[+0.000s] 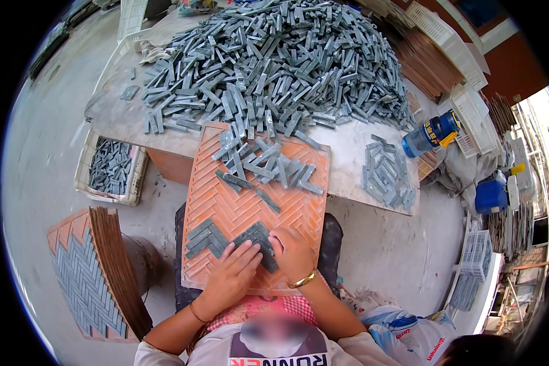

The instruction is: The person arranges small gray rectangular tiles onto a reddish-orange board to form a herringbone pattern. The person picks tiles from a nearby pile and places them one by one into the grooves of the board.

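An orange herringbone-patterned tray [201, 183] lies across my lap, its far end against the table. Dark grey stone strips fill some of its slots near me: a zigzag patch [206, 238] at the left and another patch [255, 235] under my hands. My left hand [233, 268] rests with fingers stretched out on the strips of the second patch. Just right of it, my right hand [291, 253] is closed, with curled fingers against that patch's right edge; what it pinches is hidden. Loose strips [265, 161] lie heaped on the tray's far part, with several single ones closer.
A big pile of stone strips [274, 67] covers the table [354, 137]. A blue bottle [430, 134] and a smaller group of strips [389, 171] are at its right. Left stand a white crate [85, 174] of strips and a stack of trays [113, 268], the top one filled.
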Demonstrator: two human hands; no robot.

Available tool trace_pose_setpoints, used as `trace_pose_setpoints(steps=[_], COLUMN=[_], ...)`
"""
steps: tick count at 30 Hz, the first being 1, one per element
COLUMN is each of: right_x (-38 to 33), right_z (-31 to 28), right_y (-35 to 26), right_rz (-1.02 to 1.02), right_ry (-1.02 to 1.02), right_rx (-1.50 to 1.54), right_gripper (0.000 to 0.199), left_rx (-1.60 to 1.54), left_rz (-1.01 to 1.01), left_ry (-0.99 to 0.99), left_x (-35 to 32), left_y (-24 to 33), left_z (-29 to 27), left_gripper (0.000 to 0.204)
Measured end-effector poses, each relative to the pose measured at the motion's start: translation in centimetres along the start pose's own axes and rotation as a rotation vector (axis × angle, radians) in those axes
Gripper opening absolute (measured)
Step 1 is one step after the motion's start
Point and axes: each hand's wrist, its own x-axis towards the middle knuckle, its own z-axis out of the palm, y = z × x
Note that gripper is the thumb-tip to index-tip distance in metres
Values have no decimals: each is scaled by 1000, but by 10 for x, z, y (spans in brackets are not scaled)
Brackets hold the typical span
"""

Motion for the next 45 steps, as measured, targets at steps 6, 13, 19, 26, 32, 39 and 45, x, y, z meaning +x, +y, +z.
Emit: trace_pose_setpoints(steps=[6,13,19,26,32,39,45], right_x=[18,64,50,15,13,28,31], right_z=[-16,-6,-9,-54,-67,-66,-58], right_y=[19,19,28,45,50,57,55], right_rz=[-45,-172,-49,-97,-281,-370,-381], right_ry=[-293,16,-78,-195,-341,-385,-323], right_rx=[40,-27,-25,93,42,6,63], right_gripper=[13,22,25,23,22,21,14], left_rx=[62,217,265,199,212,205,227], left_rz=[12,-25,-10,-44,-12,5,-2], left_ry=[-24,-189,-186,-163,-231,-260,-290], left_x=[13,27,23,27,18,13,11], left_y=[-3,-5,-7,-9,-1,5,9], left_z=[7,19,23,15,22,23,26], left_gripper=[46,68,70,72,72,70,68])
